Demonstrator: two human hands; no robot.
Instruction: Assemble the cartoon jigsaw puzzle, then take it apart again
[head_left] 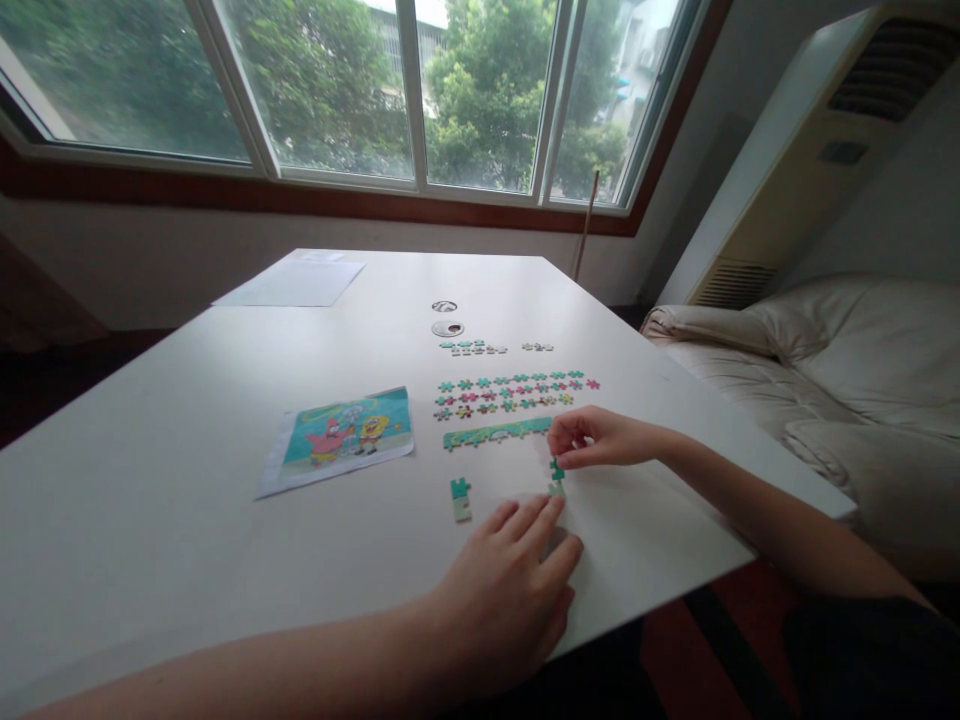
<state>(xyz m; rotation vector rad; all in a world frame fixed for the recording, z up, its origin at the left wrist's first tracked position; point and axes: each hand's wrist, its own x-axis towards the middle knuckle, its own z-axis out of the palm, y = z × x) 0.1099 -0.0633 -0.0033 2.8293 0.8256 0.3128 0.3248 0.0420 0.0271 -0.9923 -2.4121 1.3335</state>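
My right hand (604, 437) is curled in a pinch by the right end of a joined strip of puzzle pieces (495, 433). Its fingertips are at a dark green puzzle piece (556, 469). Just below that lies a pale green puzzle piece (556, 488), touched by a fingertip of my left hand (517, 575), whose fingers are stretched out over the table. To the left, two joined puzzle pieces (460, 500), one teal and one pale, lie on the tabletop. The fingers partly hide what they touch.
Rows of loose puzzle pieces (510, 393) lie beyond the strip, with smaller groups (476, 349) farther back. A printed cartoon picture (349, 438) lies at left. A paper sheet (292, 282) is at the white table's (187, 480) far left. A sofa (825, 370) stands at right.
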